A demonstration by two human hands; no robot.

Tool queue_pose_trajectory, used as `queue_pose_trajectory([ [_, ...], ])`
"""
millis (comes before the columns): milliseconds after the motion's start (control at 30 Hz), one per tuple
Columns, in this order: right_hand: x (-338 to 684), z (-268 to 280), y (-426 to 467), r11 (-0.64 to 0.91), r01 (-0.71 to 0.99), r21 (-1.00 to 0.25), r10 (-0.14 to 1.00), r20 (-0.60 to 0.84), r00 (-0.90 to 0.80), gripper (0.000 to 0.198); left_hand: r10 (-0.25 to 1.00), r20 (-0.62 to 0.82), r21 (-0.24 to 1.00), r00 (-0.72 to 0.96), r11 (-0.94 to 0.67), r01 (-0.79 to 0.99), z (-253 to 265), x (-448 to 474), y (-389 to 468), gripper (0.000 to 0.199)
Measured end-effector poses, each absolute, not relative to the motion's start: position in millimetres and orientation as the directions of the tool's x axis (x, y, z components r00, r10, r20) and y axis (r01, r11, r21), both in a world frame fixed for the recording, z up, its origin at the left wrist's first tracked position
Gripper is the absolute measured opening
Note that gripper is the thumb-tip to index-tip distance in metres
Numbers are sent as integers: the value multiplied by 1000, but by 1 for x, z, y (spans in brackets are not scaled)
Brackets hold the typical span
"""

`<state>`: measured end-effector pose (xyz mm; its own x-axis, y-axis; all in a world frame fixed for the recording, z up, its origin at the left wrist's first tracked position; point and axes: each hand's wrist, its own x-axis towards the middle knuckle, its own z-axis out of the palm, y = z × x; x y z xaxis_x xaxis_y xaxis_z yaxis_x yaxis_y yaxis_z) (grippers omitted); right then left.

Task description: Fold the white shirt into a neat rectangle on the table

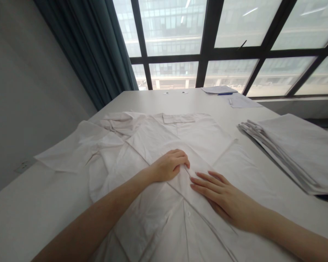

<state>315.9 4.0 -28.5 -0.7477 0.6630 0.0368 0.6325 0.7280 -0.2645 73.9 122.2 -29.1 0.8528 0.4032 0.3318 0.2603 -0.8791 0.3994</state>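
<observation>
A white shirt (205, 134) lies spread over the table, its collar band at the far side and part of its button placket towards me. Creased fabric, perhaps a sleeve, bunches at its left. Near the shirt's middle, my left hand (171, 165) has its fingers curled round a fold of the cloth. Just to the right, my right hand (221, 193) rests palm down on the shirt with its fingers stretched out. The fingertips of the two hands are close but apart. My left thumb is partly hidden.
On the right of the white table (147, 102) is a stack of folded white cloth (303, 145). Papers (218, 89), a blue pen (225, 94) and a loose sheet (244, 101) lie at the far edge. Behind stand a dark curtain (98, 47) and windows (175, 29).
</observation>
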Motion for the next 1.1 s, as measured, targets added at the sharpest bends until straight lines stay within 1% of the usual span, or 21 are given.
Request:
queue_pose_trajectory([
  [67, 315, -28, 4, 732, 626, -270, 660, 51, -750, 53, 415, 331, 394, 848, -877, 276, -30, 73, 125, 37],
  [133, 315, -28, 4, 732, 622, -279, 661, 67, -748, 54, 423, 334, 356, 843, -884, 302, -31, 71, 128, 33],
  [200, 315, -28, 3, 733, 614, -292, 659, 84, -747, 54, 402, 335, 279, 852, -906, 317, -32, 68, 131, 27],
  [333, 315, -27, 3, 737, 602, -307, 655, 106, -748, 54, 290, 351, 66, 890, -956, 285, -33, 63, 136, 20],
  [400, 315, -27, 3, 742, 596, -308, 650, 113, -751, 54, 255, 373, 4, 892, -962, 273, -34, 62, 137, 19],
  [433, 315, -27, 3, 745, 593, -306, 648, 116, -753, 53, 248, 387, -2, 888, -963, 270, -34, 62, 137, 19],
  [533, 315, -27, 4, 751, 593, -290, 644, 124, -755, 53, 230, 425, 31, 875, -970, 241, -34, 63, 138, 16],
  [600, 315, -28, 4, 756, 589, -285, 640, 136, -756, 52, 201, 452, 6, 869, -975, 222, -33, 64, 138, 15],
  [767, 314, -27, 4, 782, 565, -262, 614, 169, -771, 48, 55, 477, -261, 877, -944, 201, -29, 65, 134, 20],
  [833, 314, -27, 3, 787, 559, -260, 609, 186, -771, 48, 20, 491, -323, 871, -924, 204, -27, 66, 133, 20],
  [967, 312, -26, 2, 771, 585, -253, 634, 220, -741, 50, 16, 505, -356, 863, -907, 225, -25, 65, 132, 18],
  [1100, 310, -27, 2, 743, 611, -271, 667, 228, -710, 53, 44, 479, -328, 877, -917, 225, -25, 63, 135, 20],
])
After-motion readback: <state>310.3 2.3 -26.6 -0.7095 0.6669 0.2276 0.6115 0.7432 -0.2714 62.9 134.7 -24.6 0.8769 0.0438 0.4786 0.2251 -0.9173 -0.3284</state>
